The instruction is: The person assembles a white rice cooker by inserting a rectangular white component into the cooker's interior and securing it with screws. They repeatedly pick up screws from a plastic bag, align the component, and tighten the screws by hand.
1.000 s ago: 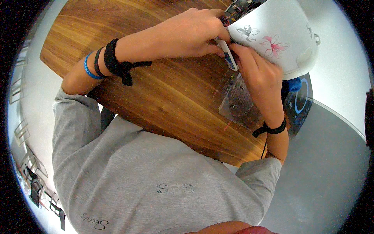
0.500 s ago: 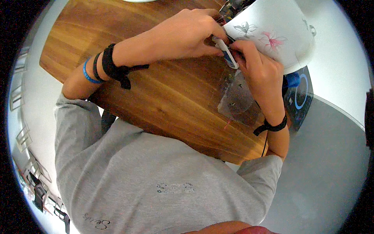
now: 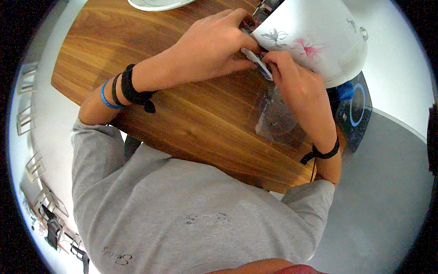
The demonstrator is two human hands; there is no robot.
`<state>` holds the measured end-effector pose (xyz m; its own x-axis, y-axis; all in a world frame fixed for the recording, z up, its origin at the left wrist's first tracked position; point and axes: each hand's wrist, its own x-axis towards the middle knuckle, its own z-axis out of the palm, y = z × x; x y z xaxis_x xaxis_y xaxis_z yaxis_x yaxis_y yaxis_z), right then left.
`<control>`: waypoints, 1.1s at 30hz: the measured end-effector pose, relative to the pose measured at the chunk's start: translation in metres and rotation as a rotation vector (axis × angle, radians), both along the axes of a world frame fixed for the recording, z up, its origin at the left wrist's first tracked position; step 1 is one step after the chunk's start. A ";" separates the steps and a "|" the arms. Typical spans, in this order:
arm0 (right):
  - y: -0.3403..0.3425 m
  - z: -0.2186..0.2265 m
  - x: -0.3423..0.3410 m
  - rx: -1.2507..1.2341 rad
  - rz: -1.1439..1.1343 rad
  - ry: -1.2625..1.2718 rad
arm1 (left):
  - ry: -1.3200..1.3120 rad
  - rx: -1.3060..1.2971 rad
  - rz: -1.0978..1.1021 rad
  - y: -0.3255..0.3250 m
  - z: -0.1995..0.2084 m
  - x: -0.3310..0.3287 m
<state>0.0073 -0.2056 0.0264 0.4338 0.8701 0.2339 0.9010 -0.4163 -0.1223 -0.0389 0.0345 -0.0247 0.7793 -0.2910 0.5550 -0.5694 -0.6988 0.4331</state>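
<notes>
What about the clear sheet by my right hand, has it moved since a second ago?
No: the clear sheet keeps about the same place against the front edge of the table; the whole view has merely tilted slightly.

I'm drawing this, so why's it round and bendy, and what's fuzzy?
In the head view, a fisheye lens bends things near the black rim; in the head view, the small white part by the right fingers looks soft and grainy; in the head view, the lower left glares white.
</notes>
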 end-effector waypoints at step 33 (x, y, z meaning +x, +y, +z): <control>-0.010 -0.003 -0.008 0.053 -0.158 0.423 | 0.179 0.029 -0.175 0.003 0.028 0.004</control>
